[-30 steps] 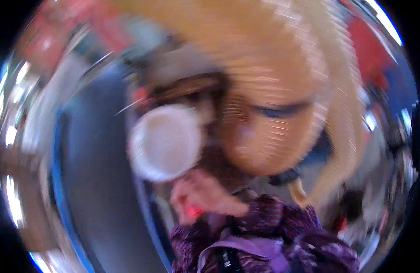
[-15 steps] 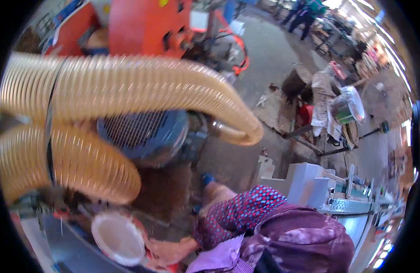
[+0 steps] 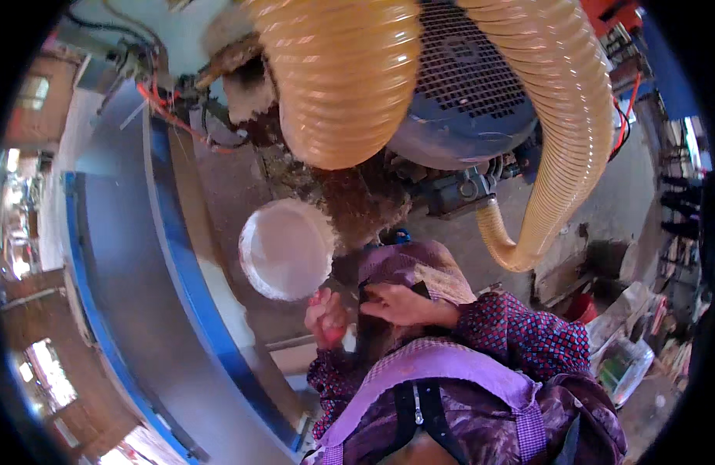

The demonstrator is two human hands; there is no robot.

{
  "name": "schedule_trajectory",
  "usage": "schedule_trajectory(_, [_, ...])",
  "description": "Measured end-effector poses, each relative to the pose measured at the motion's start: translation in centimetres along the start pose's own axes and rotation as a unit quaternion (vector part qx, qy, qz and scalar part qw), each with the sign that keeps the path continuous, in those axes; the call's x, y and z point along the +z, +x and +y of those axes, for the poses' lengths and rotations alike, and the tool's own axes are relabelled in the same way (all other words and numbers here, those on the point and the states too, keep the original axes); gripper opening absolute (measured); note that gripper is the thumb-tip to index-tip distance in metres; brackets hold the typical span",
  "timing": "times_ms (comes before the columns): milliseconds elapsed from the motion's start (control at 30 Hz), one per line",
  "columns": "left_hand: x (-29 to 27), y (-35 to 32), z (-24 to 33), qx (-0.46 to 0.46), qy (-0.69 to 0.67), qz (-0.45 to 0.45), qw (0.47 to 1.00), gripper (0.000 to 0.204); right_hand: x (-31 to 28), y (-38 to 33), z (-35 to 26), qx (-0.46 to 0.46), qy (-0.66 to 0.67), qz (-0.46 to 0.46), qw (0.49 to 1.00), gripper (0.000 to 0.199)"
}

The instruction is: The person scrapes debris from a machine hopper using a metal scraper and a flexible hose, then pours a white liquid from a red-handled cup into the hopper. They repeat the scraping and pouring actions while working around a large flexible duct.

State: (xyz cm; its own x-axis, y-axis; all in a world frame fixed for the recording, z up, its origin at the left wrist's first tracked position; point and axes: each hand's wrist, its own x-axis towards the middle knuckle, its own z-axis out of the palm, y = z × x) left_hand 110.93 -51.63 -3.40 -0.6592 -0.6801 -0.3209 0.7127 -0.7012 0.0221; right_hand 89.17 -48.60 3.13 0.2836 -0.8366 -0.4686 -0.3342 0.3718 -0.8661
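Note:
A round bucket with whitish contents and a pale-crusted rim is left of centre. My left hand is closed beside its lower right rim, fingers curled; what they hold, if anything, is hidden. To the right, my right hand reaches across in front of my body, its fingers stretched loosely leftward over the dark cloth of my clothing. No object shows in it. Purple cloth covers my knees just beyond that hand.
Thick yellowish ribbed hoses hang over a blue motor with a grille ahead. A long grey machine panel with blue edges runs along the left. Wooden stumps and a clear-wrapped container stand at right.
My view has swung left, so the bucket and hoses appear further right. Both hands now show near my lap; earlier one hand was at the bucket's side.

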Motion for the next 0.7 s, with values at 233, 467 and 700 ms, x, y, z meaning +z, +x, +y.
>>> schedule_trajectory(233, [-6.6, 1.7, -0.5, -0.006, -0.118, -0.001, 0.993, 0.012, -3.7, -0.7, 4.0, 0.083, -0.098, -0.03, 0.991, 0.04])
schedule_trajectory(467, [-13.2, 7.2, -0.3, 0.005, 0.013, 0.051, 0.999, 0.014, -4.9, 3.3, 7.2, 0.193, -0.033, 0.022, 0.98, 0.039])
schedule_trajectory(700, [-18.4, 15.4, 1.0, -0.086, 0.045, -0.066, 0.993, 0.01, -3.3, 5.4, 15.1, 0.007, -0.235, -0.007, 0.972, 0.026])
